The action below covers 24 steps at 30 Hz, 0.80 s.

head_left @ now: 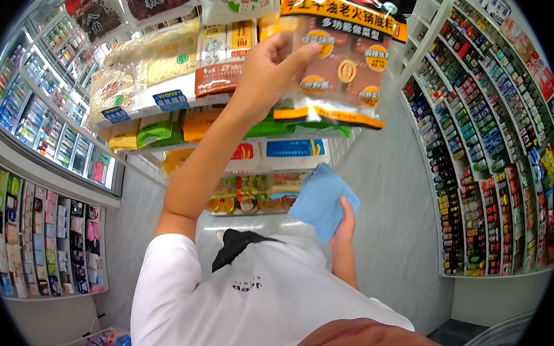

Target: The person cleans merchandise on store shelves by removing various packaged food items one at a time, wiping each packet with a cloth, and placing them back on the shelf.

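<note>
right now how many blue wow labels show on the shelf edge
2: left WOW label below the white noodle pack, right WOW label below the yellowish noodle pack; others may be hidden.

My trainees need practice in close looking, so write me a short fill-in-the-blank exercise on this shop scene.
1. The blue cloth is held in the ____ hand.
2. The left hand grips the packet with its ____ across the front.
3. The left sleeve is ____ in colour.
4. The blue shelf tags carry the English word ____.

Missing words: right; thumb; white; WOW.
</note>
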Motion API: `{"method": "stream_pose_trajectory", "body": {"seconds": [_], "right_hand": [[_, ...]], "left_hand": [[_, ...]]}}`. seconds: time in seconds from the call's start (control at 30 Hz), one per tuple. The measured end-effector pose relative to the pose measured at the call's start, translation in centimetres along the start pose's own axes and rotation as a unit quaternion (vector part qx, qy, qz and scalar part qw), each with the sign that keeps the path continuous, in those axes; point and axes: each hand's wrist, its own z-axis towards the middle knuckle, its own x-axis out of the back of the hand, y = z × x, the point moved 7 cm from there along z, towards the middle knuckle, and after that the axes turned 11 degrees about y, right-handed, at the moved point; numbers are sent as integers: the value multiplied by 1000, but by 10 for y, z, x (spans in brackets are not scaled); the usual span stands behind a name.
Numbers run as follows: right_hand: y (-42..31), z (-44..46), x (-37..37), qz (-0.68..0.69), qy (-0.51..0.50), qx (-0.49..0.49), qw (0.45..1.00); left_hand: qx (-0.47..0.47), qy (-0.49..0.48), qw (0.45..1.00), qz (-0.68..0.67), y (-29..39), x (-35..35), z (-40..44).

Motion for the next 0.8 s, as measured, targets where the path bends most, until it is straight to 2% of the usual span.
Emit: {"method": "stream_pose_trajectory", "body": {"seconds": [0.07,0.17,0.27,0.37,0.5,0.6,0.67,0.77,0.8], "right_hand": [[-4,-1,-3,27,-1,-18,999],[-9,-4,-5,82,14,-53,995],[-16,-14,-23,134,-60,-92,985],[-30,-27,-37,125,-13,-55,991],[-30,-31,-42,76,-13,-53,996],[-20,-29,-41,58,-12,-70,996],[-14,-30,-40,48,-29,-77,995],[-32,-30,-30,-10,68,-2,998],[-45,-32,-31,16,72,31,997]], "left_hand": [[52,21,998,-24,-22,16,-27],[155,36,971,-178,-64,26,-74],[248,45,947,-200,-98,40,-128],[296,32,926,-234,-141,52,-171],[382,66,870,-305,-168,64,-218],[407,123,812,-399,-181,65,-245],[413,119,785,-446,-182,65,-250],[409,87,747,-517,-176,66,-252],[405,78,747,-521,-176,67,-252]]}}
